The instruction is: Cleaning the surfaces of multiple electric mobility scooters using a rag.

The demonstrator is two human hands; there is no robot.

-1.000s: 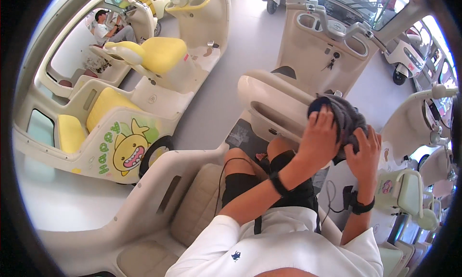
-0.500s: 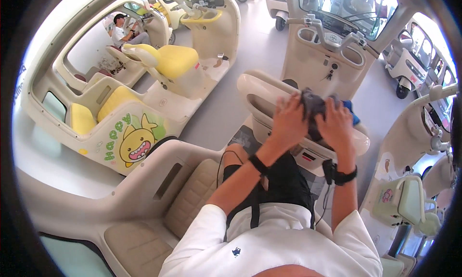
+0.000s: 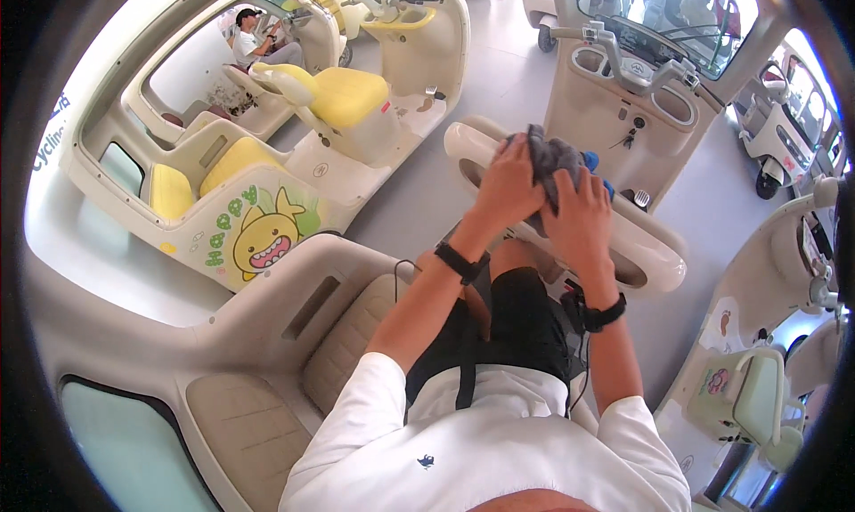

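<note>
The grey cloth (image 3: 550, 156) is bunched up in a soft lump over the middle of the cream seat back (image 3: 661, 247) in front of the person. The left hand (image 3: 510, 187) grips one side of it and the right hand (image 3: 577, 209) grips the other, with bent fingers pressed into the folds. Some blue bits (image 3: 590, 161) peek out at the far edge; what they belong to is too hard to tell.

So far, the cloth is picked up and both hands have it. It is not spread flat, put down or let go. How much is done on the seat back is hard to say, because the hands and cloth cover its middle. It looks like the work is partway through.

The seat back stands between the person and the handlebar (image 3: 637, 80). Keys (image 3: 631, 138) hang below the bar. A thin black cable (image 3: 583, 378) runs near the right arm and could snag. On the left is a little car with yellow seats (image 3: 352, 98), and another person (image 3: 258, 40) sits beyond it. A pale green box (image 3: 735, 396) is on the right.
</note>
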